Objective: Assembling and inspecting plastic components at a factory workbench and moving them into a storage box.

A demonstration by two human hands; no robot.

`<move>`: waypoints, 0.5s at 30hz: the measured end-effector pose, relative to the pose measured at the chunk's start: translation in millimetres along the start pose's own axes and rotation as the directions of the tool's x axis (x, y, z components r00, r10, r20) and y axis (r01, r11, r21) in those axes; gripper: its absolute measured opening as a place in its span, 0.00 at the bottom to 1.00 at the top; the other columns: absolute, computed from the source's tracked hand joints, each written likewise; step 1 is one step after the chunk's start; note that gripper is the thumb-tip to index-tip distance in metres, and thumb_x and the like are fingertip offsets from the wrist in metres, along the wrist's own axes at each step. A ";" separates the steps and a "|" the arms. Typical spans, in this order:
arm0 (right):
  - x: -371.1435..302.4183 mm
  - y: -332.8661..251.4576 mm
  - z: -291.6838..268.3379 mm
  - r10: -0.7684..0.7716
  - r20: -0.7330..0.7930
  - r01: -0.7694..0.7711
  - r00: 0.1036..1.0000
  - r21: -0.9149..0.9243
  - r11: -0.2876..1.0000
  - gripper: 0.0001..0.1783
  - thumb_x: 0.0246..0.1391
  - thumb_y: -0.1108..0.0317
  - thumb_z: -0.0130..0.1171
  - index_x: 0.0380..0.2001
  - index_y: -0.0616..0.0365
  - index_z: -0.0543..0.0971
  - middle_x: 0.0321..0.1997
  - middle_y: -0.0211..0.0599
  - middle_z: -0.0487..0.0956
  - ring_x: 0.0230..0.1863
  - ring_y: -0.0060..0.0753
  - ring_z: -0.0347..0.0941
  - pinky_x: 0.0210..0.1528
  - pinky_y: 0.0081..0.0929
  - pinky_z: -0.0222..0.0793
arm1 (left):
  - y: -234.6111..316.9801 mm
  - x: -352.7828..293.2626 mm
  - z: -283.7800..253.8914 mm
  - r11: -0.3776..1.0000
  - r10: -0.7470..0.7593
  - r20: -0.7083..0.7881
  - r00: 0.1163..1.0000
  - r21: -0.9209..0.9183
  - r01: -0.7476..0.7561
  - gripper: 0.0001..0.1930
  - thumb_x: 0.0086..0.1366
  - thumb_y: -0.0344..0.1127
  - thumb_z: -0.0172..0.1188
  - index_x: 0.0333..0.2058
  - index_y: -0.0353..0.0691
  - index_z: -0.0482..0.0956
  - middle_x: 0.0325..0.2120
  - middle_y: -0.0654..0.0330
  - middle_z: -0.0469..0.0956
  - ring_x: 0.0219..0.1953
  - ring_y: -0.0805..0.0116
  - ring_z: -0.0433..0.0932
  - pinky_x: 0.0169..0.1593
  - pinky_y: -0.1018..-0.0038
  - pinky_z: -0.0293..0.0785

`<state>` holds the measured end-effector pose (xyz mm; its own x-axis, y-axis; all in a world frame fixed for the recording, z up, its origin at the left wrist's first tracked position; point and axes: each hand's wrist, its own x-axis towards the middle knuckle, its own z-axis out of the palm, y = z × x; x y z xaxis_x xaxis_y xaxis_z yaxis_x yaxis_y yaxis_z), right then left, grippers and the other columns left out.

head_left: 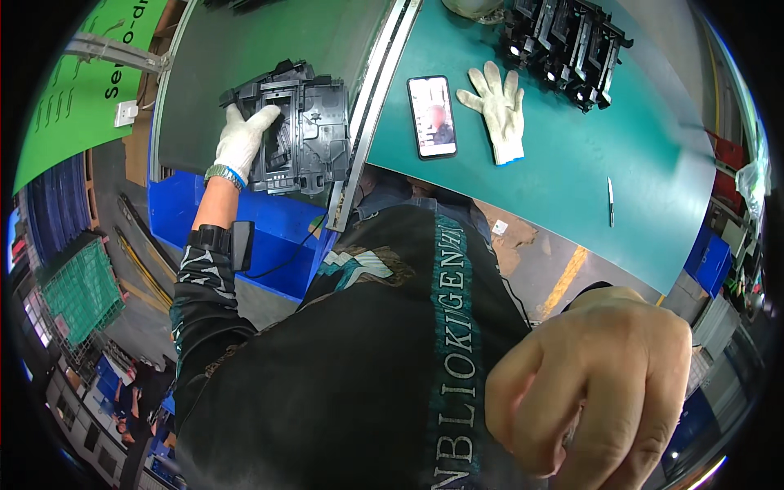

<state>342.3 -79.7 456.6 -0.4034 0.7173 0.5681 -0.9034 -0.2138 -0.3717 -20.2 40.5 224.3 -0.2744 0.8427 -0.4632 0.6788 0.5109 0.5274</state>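
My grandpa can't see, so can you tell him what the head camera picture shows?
The person's gloved left hand touches a black plastic part, while the bare right hand hangs curled, large in the foreground. A green table holds a phone, a loose pale glove and more black parts.

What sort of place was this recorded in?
Probably a factory assembly area: the left hand, in a white knit glove, touches a black moulded-plastic frame on what looks like a dark, metal-railed conveyor belt, and more black plastic units sit on a smooth green worktable.
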 end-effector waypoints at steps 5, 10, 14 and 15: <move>1.5 -9.0 -2.9 0.092 -0.011 -0.093 0.996 -0.132 0.987 0.14 0.65 0.73 0.46 0.22 0.61 0.69 0.30 0.56 0.73 0.26 0.51 0.68 0.29 0.42 0.60 | -11.4 7.9 2.2 0.996 0.025 -0.048 0.999 0.087 -0.021 0.51 0.55 0.59 0.67 0.65 0.24 0.59 0.56 0.39 0.74 0.60 0.50 0.73 0.63 0.65 0.65; -0.8 -8.7 -3.9 0.054 -0.022 -0.056 0.998 -0.052 0.997 0.14 0.65 0.72 0.46 0.23 0.62 0.70 0.30 0.55 0.73 0.26 0.50 0.68 0.30 0.41 0.60 | -17.3 9.9 4.1 0.995 0.036 -0.058 0.998 0.095 -0.030 0.49 0.55 0.58 0.67 0.64 0.25 0.61 0.54 0.40 0.76 0.56 0.51 0.76 0.59 0.66 0.69; -1.4 -11.7 -7.1 0.087 0.028 -0.087 0.996 0.000 0.996 0.13 0.64 0.73 0.47 0.23 0.63 0.70 0.28 0.55 0.72 0.26 0.50 0.68 0.30 0.41 0.61 | -18.2 6.9 4.0 0.999 0.009 -0.056 0.998 0.050 -0.006 0.48 0.55 0.58 0.67 0.63 0.26 0.62 0.52 0.41 0.77 0.53 0.53 0.78 0.56 0.66 0.72; -1.5 -12.3 -8.0 0.087 0.041 -0.087 0.995 -0.003 0.996 0.13 0.63 0.73 0.48 0.23 0.63 0.70 0.28 0.55 0.72 0.26 0.50 0.68 0.31 0.41 0.62 | -21.5 8.4 4.6 0.998 0.022 -0.063 0.998 0.054 -0.018 0.49 0.55 0.58 0.67 0.64 0.26 0.61 0.52 0.41 0.77 0.52 0.53 0.78 0.55 0.66 0.73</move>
<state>355.2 -72.9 454.5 -0.4865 0.6681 0.5629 -0.8643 -0.2737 -0.4221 -34.0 35.8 205.8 -0.3020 0.8626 -0.4059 0.7197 0.4855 0.4963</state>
